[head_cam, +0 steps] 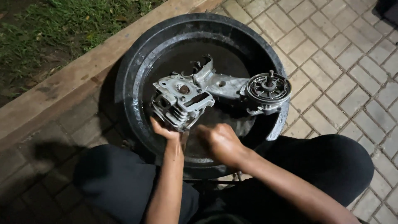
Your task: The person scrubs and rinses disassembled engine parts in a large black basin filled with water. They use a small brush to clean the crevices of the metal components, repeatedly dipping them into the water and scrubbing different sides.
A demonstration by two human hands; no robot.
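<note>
A grey metal engine part (181,101) is held up at its lower edge by the left hand (165,130), fingers wrapped around it, over a black round basin (137,62). The right hand (222,143) is seen closed just beside it; whether anything is gripped cannot be told. A second engine casing (248,89) is laid in the basin.

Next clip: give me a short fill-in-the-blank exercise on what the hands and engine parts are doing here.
1. The left hand grips the metal ____ from below.
2. The engine parts lie in a round black ____.
3. The right hand is closed in a fist, beside the ____ hand.
4. The ground to the right of the basin is ____, not grass.

Missing words: cylinder head; basin; left; paving bricks
</note>
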